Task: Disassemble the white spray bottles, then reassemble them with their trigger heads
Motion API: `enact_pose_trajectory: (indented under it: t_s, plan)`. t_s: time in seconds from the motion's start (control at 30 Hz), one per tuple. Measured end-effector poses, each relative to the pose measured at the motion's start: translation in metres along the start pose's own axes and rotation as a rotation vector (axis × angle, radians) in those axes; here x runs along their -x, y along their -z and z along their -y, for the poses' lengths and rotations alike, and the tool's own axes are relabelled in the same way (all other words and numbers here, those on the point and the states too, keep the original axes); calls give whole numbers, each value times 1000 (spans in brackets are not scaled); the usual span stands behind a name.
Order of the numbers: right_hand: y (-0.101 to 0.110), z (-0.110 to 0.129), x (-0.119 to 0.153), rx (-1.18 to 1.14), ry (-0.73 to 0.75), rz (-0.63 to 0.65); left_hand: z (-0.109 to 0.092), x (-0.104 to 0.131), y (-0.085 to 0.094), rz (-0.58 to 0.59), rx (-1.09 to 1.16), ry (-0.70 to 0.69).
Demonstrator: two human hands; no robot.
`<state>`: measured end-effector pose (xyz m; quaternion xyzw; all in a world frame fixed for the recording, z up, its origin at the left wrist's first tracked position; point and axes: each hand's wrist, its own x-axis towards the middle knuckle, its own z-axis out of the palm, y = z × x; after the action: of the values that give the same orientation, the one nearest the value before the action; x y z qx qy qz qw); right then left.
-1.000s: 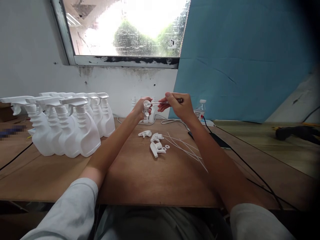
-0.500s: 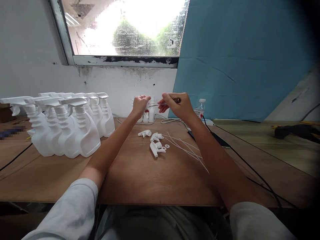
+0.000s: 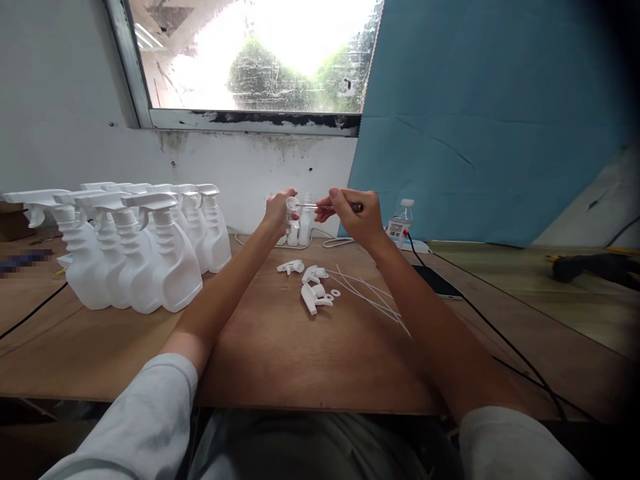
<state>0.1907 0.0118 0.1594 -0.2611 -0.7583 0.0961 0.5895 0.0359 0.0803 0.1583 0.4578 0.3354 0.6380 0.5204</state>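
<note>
Left hand (image 3: 277, 211) turned, holding sprayer head (image 3: 291, 208), screwdriver (image 3: 310, 206) in right hand (image 3: 362, 212)

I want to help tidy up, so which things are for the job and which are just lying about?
Seem to belong:
White plastic spray head in the left hand
Thin metal tool with dark handle in the right hand
Loose white spray heads, flat white rings, thin white tubes
White plastic spray bottles, probably

Probably just lying about:
Clear plastic bottle with white cap
Flat, dark, phone-like device
</note>
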Motion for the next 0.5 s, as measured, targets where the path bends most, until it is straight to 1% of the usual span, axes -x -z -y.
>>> enact_pose_trajectory:
  t_s: [0.1,0.17,0.33,0.4,0.5]
  plan:
    - [0,4,1,91,57,41,1,1,-1,-29,-24,-69]
    - [0,6,1,119,59,56,1,2,-2,-42,-28,-98]
    - [0,2,0,-59,-71,-13,-1,3,-3,0,-49,-80]
    - [-1,-1,-1,-98,-91,-41,-1,2,-2,1,-45,-68]
    - [-1,-3,-2,-145,-90,-67,-1,0,-1,8,-3,-6]
